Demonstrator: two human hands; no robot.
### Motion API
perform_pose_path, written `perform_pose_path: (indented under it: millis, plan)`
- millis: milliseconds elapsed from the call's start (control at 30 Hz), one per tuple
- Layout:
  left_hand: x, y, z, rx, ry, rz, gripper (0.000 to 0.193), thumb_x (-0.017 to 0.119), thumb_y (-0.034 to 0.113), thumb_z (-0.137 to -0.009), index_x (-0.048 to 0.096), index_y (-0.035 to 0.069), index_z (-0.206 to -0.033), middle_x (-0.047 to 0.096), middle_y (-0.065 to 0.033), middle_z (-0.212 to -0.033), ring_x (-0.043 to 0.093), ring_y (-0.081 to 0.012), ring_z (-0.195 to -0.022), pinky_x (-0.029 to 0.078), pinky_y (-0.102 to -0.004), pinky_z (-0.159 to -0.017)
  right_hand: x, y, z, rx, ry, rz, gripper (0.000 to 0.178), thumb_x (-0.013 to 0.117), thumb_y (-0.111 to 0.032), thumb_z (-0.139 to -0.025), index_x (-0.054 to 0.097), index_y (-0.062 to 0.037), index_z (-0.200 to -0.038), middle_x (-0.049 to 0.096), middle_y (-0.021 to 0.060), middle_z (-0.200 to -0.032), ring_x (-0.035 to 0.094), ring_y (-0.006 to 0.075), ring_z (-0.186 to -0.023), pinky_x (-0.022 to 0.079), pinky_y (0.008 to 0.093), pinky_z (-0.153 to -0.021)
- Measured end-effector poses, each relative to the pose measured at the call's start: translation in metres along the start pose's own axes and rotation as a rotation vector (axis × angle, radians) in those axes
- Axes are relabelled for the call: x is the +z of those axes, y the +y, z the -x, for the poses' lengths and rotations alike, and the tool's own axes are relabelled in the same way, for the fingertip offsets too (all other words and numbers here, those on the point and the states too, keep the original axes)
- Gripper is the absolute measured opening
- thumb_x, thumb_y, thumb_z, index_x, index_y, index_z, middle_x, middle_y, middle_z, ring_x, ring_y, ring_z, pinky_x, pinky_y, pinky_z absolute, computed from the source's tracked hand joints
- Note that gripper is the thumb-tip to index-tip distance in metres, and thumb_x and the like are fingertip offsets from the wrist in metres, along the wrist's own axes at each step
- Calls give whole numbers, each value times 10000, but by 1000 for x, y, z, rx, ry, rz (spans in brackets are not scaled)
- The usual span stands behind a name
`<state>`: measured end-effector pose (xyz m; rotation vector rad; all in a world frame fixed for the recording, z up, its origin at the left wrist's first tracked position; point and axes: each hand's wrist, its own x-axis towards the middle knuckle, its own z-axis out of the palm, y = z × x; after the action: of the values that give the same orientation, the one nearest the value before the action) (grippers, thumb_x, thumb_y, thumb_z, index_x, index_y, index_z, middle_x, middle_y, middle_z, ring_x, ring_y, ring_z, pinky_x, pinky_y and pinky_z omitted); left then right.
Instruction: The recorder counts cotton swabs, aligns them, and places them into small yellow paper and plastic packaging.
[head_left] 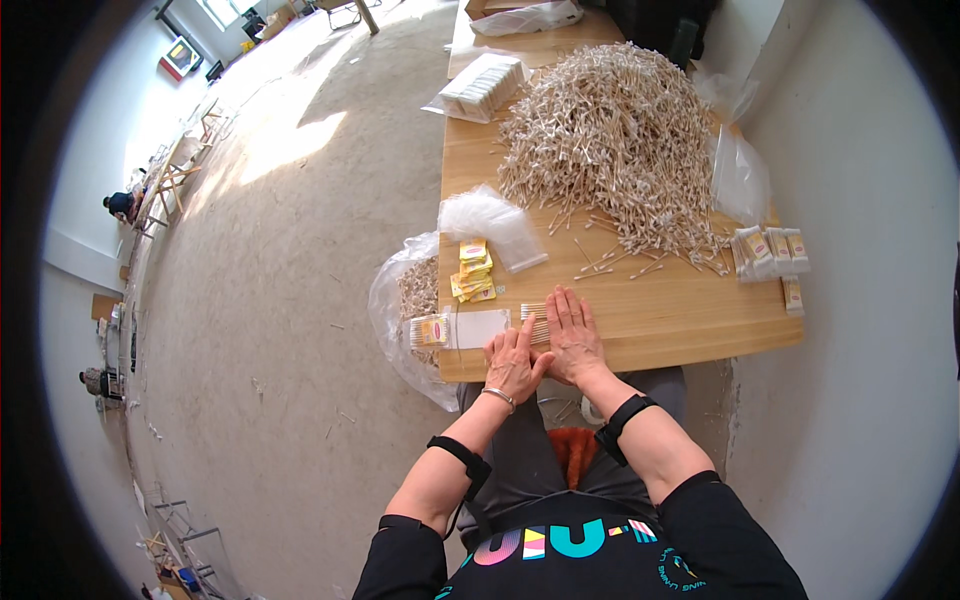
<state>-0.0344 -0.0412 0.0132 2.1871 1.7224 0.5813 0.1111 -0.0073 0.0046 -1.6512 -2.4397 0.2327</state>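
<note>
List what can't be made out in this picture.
All in the head view:
1. Full count of the swab row: partly covered by the left hand and right hand.
2. Right side of the plastic bag: hidden by the tabletop.
3. Inside of the swab pile: buried under outer swabs.
4. Distant person's hands, far left: too small.

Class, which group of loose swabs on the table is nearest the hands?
The small row between the left hand and right hand, lined up; the jumbled heap lies farther away.

Cotton swabs (537,311): white-tipped, side by side, flat on table (690,318), partly hidden.
</note>
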Motion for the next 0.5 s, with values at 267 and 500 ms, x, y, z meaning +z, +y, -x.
perform_pose_path:
  millis: [267, 500]
  plan:
    - [6, -1, -4, -19, 17, -40, 680, 517, 497, -845, 383, 79, -1364, 506, -97, -943, 455, -262, -935, 278, -400, -876, 3, 0, 0, -12, 7, 59, 924, 565, -438, -737, 162, 22, -1428, 139, 180, -1505, 106, 294, -1410, 65, 429, -1141]
    - [5, 4, -8, -90, 12, 13, 635, 525, 471, -857, 396, 91, -1349, 525, -97, -967, 474, -269, -954, 288, -404, -877, 6, 2, 0, -11, 32, 20, 882, 548, -380, -737, 172, 27, -1424, 144, 183, -1503, 109, 295, -1409, 64, 431, -1141]
